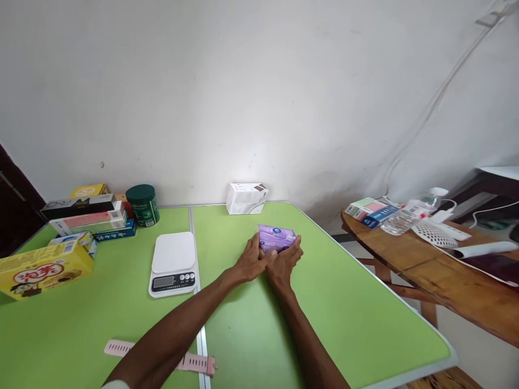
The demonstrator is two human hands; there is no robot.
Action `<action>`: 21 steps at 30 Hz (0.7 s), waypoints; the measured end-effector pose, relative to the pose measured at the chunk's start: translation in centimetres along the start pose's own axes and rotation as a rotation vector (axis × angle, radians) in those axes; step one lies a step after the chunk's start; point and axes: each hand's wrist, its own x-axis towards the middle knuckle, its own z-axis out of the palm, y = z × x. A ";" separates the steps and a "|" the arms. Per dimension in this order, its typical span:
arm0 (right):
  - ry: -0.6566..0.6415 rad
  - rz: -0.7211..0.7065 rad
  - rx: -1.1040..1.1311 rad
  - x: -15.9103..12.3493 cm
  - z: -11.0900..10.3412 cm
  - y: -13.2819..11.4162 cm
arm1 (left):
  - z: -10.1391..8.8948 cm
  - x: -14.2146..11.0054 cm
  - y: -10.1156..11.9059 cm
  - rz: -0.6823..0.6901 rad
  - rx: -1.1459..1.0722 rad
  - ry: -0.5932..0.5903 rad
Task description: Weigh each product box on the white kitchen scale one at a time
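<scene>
A purple tissue pack (277,237) is held between my two hands over the right half of the green table. My left hand (249,260) wraps its left side, and my right hand (284,263) grips it from below and on the right. The hands touch at the thumbs, in front of the pack. Behind it, by the wall, stands a white box (246,199). To the left lies a white kitchen scale (174,262) with nothing on its platform. A pink watch strap (197,363) lies partly hidden beneath my left forearm.
Stacked boxes (87,208), a dark green lidded canister (142,205) and a yellow snack box (46,270) stand at the left. A metal seam crosses the green table (348,324). On the wooden table (405,254) at right are a plastic bottle (409,213), boxes and cables.
</scene>
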 end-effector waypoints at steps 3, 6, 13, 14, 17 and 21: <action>0.062 0.013 -0.025 3.5 0.7 2.1 | 1.1 1.0 -0.2 -0.088 0.034 -0.068; 0.080 0.005 -0.041 7.8 2.1 3.5 | 0.8 -0.9 1.1 -0.124 0.051 -0.120; 0.012 0.016 -0.067 16.3 6.8 6.1 | -4.7 -10.5 6.8 -0.253 0.087 -0.282; -0.003 0.036 -0.070 17.0 7.5 6.2 | -5.7 -11.8 7.2 -0.302 0.082 -0.251; -0.063 0.069 -0.058 18.6 9.0 6.1 | -8.4 -14.9 7.4 -0.401 0.073 -0.137; -0.157 0.091 -0.093 18.7 9.3 6.0 | -10.5 -16.9 7.3 -0.408 0.085 -0.003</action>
